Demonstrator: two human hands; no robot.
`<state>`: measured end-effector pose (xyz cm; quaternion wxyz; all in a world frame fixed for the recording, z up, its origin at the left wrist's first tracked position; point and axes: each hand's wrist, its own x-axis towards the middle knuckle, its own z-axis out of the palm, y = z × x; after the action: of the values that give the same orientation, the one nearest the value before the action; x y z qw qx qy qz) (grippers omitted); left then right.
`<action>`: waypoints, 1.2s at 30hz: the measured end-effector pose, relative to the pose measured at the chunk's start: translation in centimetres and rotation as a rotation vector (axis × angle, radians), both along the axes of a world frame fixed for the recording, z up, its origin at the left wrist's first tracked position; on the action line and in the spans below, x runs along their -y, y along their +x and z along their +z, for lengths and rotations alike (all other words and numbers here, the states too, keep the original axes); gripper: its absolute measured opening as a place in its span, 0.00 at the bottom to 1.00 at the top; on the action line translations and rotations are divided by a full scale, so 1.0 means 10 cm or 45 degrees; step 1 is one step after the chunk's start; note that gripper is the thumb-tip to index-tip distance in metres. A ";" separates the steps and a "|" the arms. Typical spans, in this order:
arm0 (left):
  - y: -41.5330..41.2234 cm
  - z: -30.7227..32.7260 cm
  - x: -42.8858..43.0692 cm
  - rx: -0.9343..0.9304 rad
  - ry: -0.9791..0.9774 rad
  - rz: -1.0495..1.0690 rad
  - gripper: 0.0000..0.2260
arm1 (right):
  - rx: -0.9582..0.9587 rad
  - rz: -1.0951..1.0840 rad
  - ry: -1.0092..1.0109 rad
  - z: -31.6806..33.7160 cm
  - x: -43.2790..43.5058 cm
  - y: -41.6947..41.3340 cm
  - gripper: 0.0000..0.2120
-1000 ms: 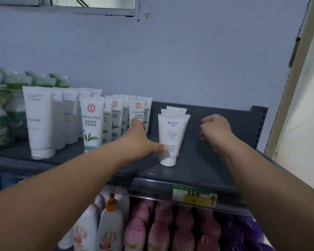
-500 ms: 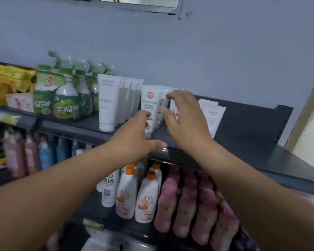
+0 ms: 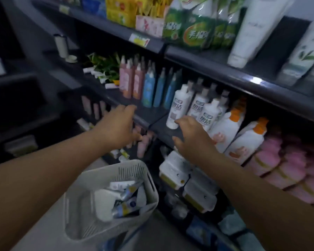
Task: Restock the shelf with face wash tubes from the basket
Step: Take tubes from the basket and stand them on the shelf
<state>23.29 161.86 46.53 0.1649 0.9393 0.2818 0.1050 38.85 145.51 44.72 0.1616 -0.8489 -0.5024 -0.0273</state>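
A white perforated basket (image 3: 91, 180) stands on the floor at the bottom centre, with several face wash tubes (image 3: 124, 200) lying jumbled inside. Both my hands hang in the air above it, in front of the lower shelves, and hold nothing. My left hand (image 3: 116, 127) has loosely curled fingers. My right hand (image 3: 190, 136) is spread with relaxed fingers. Upright white face wash tubes (image 3: 256, 29) stand on the top shelf (image 3: 225, 69) at the upper right, far above both hands.
Green refill pouches (image 3: 194, 28) and yellow packs (image 3: 123, 9) fill the top shelf's left part. The middle shelf holds pink and blue bottles (image 3: 149, 87), white bottles (image 3: 198, 107) and orange-capped bottles (image 3: 230, 127). Pink bottles (image 3: 288, 165) and white packs (image 3: 176, 171) sit lower down.
The view has swung down from the top shelf to the basket on the floor. Both hands have left the tubes on the top shelf and dropped to above the basket, empty.
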 end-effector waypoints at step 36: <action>-0.31 -4.44 -1.00 -0.785 -0.350 0.310 0.27 | -0.376 0.096 -0.833 -4.18 -1.86 -0.10 0.09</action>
<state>20.23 171.89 2.12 0.1834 0.8554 0.4396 -0.2034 37.88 164.07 2.90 -0.0471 -0.8314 -0.4867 0.2639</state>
